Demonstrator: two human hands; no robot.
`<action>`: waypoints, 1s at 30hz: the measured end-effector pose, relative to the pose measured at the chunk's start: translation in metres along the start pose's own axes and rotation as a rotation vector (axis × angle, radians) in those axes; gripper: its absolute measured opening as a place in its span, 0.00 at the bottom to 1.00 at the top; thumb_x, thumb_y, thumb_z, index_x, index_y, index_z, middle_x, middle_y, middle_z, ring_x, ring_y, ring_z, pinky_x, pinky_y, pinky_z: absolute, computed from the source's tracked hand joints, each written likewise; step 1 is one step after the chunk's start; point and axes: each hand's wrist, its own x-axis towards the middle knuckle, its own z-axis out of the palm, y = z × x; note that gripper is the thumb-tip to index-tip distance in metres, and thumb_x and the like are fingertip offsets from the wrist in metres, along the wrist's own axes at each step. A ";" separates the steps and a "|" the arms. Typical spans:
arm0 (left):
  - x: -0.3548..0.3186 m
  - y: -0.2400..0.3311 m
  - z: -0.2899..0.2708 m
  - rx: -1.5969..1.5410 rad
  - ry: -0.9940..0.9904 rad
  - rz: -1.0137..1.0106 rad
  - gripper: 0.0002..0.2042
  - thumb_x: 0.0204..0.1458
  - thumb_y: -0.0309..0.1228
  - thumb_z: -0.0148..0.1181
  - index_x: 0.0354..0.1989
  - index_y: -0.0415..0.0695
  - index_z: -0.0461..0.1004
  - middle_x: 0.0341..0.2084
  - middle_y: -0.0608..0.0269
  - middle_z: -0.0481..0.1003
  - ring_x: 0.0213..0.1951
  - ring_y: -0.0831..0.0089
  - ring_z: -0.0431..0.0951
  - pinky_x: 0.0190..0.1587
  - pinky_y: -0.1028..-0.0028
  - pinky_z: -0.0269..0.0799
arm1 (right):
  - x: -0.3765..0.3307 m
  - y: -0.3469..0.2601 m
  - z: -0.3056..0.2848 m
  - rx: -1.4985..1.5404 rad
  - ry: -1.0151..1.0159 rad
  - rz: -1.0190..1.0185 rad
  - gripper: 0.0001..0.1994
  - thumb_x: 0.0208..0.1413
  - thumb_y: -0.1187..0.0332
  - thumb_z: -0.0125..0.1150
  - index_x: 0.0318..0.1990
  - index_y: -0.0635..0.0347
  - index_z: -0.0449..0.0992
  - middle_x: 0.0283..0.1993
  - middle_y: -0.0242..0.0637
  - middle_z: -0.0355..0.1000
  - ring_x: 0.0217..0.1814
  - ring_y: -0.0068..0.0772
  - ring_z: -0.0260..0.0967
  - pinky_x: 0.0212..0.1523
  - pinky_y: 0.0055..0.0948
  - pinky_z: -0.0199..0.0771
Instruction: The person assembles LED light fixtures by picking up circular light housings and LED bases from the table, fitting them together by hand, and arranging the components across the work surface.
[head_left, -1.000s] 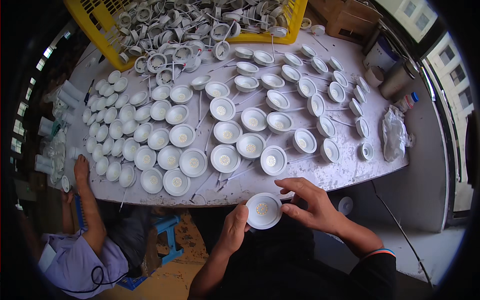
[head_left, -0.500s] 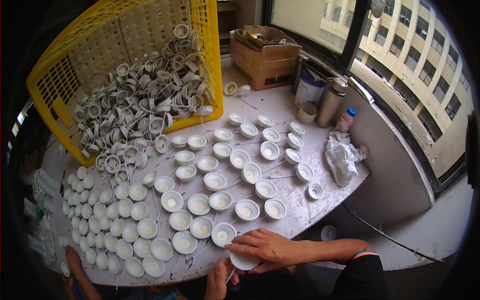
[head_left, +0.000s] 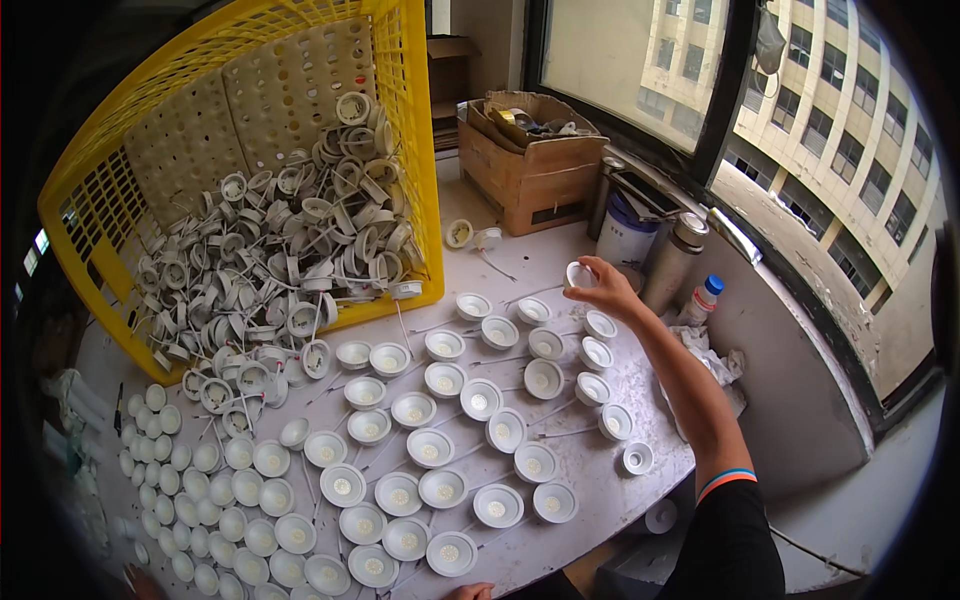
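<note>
My right hand (head_left: 607, 288) reaches to the far side of the table, its fingers closed on the edge of a white round downlight (head_left: 577, 276). Below it, rows of similar white downlights (head_left: 481, 399) stand face up, with yellowish centres and thin cables trailing between them. A downlight (head_left: 533, 311) is among the nearest to this hand. At the lower edge only a sliver of my left hand (head_left: 470, 592) shows, near a downlight (head_left: 451, 553) in the front row; whether it holds anything is hidden.
A yellow crate (head_left: 432, 200) lies tipped at the left, heaped with white ring fittings and wires. Smaller white cups (head_left: 186, 510) crowd the left front. A cardboard box (head_left: 535, 175), metal flask (head_left: 675, 262) and blue-capped bottle (head_left: 702, 302) line the window side. Another person's hand (head_left: 143, 582) shows lower left.
My right hand has gone from the front edge, where both hands held a downlight, to the far side with a downlight. My left hand has dropped mostly out of view. The view has tilted up.
</note>
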 end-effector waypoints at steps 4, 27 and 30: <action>0.001 0.006 0.001 0.135 0.125 0.053 0.05 0.53 0.30 0.60 0.34 0.43 0.78 0.28 0.54 0.79 0.29 0.56 0.79 0.35 0.63 0.75 | 0.054 0.045 0.036 -0.150 0.033 0.066 0.41 0.33 0.51 0.75 0.57 0.65 0.68 0.54 0.56 0.68 0.57 0.51 0.67 0.59 0.36 0.66; -0.008 -0.017 0.023 -0.050 -0.564 -0.438 0.13 0.54 0.44 0.55 0.26 0.50 0.77 0.20 0.56 0.75 0.21 0.58 0.74 0.27 0.59 0.69 | 0.178 0.065 0.199 -0.569 0.006 0.008 0.14 0.48 0.66 0.54 0.40 0.67 0.71 0.43 0.60 0.72 0.46 0.62 0.71 0.49 0.51 0.71; -0.013 -0.019 0.034 -0.189 -0.628 -0.474 0.14 0.54 0.45 0.54 0.26 0.51 0.77 0.19 0.56 0.74 0.21 0.58 0.73 0.27 0.59 0.68 | 0.195 0.085 0.197 -0.636 -0.079 -0.047 0.12 0.52 0.69 0.50 0.39 0.69 0.70 0.41 0.61 0.72 0.46 0.63 0.70 0.46 0.52 0.70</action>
